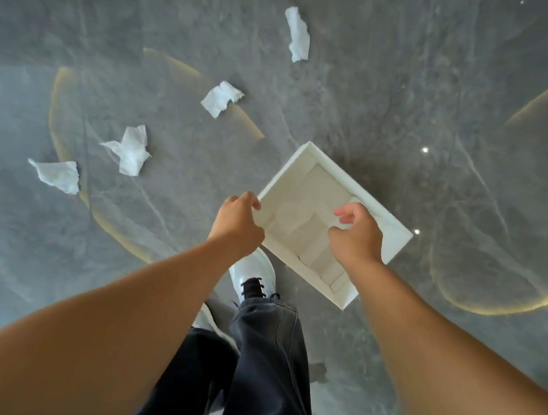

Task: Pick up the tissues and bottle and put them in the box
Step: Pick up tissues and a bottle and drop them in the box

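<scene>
Two-handed carry of the box (282, 172): left hand (237, 220) pinching its rim, right hand (355, 238) curled inside, hold unclear. Seems light, stiff; tissues (131, 152) soft, pinchable anywhere.

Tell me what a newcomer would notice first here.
First comes the white box, held above the floor at centre. The left grip is on its corner and the right grip is curled over its inside. Next come the torn white tissues, scattered over the grey floor to the left and ahead.
</scene>
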